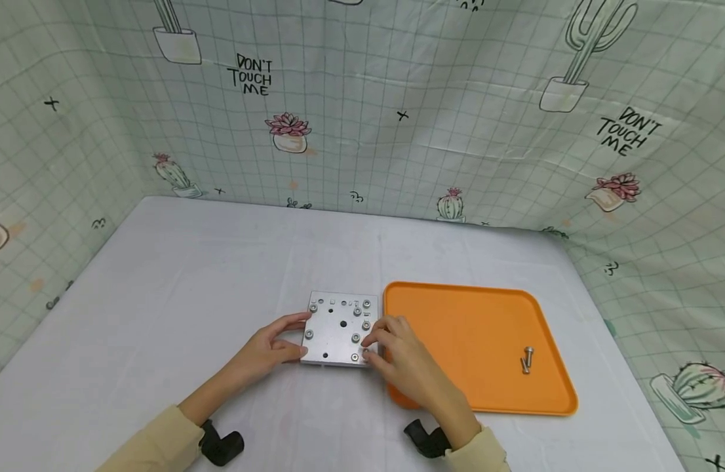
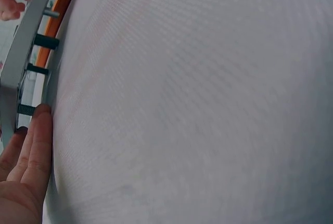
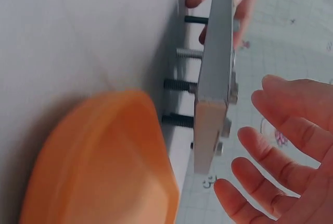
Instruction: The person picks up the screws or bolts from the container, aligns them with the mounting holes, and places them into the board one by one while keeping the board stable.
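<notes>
The metal plate is lying on the white table in the head view, just left of the orange tray, several screw heads showing on top. The left hand is grasping its left edge, while the right hand is hovering at its near right corner. Loose screws are resting inside the tray; a bump against it could be sending them rolling.

In the left wrist view, screw shanks are poking out beneath the plate, which seems to be standing on them. Their lengths look uneven, so a push on one corner could be rocking it and pinching the left fingertips reaching underneath.

In the right wrist view, the right hand's fingers are curving loosely, gripping nothing, with a gap between them and the screw heads. If a screw is sitting loosely, which I cannot tell, a clumsy touch could be knocking it out; a weak left hold could be letting the plate slide.
</notes>
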Demonstrator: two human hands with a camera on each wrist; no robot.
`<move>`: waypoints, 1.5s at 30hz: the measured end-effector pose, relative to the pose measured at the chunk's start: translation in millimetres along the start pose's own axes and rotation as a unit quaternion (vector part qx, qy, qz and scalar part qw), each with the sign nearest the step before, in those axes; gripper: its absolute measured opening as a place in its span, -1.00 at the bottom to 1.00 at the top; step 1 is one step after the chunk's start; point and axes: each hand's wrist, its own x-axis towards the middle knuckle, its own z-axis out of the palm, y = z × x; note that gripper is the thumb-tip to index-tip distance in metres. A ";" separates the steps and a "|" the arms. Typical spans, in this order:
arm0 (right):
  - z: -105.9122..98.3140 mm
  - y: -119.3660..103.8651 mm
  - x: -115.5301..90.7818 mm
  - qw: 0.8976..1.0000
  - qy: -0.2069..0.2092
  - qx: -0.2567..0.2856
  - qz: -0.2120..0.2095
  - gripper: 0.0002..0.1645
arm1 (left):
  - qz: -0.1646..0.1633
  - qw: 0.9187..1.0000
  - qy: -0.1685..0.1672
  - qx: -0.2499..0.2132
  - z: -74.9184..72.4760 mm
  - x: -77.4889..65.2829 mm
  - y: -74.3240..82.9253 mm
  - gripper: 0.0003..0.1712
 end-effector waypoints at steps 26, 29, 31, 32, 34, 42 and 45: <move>-74.6 86.5 -41.0 0.983 0.055 -0.007 0.173 -0.79 | 0.002 1.000 -0.004 -0.005 -0.9 -0.5 -0.8 -0.27; -83.9 97.7 -47.6 0.978 0.059 -0.019 0.197 -0.76 | 0.000 1.000 -0.004 -0.007 -0.5 -0.4 -1.1 -0.27; -90.0 105.1 -52.0 0.975 0.064 -0.035 0.211 -0.73 | -0.002 1.000 -0.003 -0.007 0.0 0.0 -1.4 -0.27; -93.0 108.9 -54.4 0.973 0.065 -0.043 0.217 -0.72 | -0.004 1.000 -0.001 -0.008 0.5 0.2 -1.2 -0.27; -98.8 116.2 -59.3 0.968 0.067 -0.061 0.232 -0.69 | -0.004 1.000 0.001 -0.007 1.0 0.5 -1.0 -0.27; -111.1 142.5 -76.2 0.950 0.049 -0.103 0.292 -0.59 | 0.003 1.000 -0.002 -0.008 0.8 0.6 -1.1 -0.27; -112.5 150.7 -80.2 0.943 0.029 -0.118 0.309 -0.55 | 0.006 1.000 -0.004 -0.013 0.7 0.6 -1.7 -0.27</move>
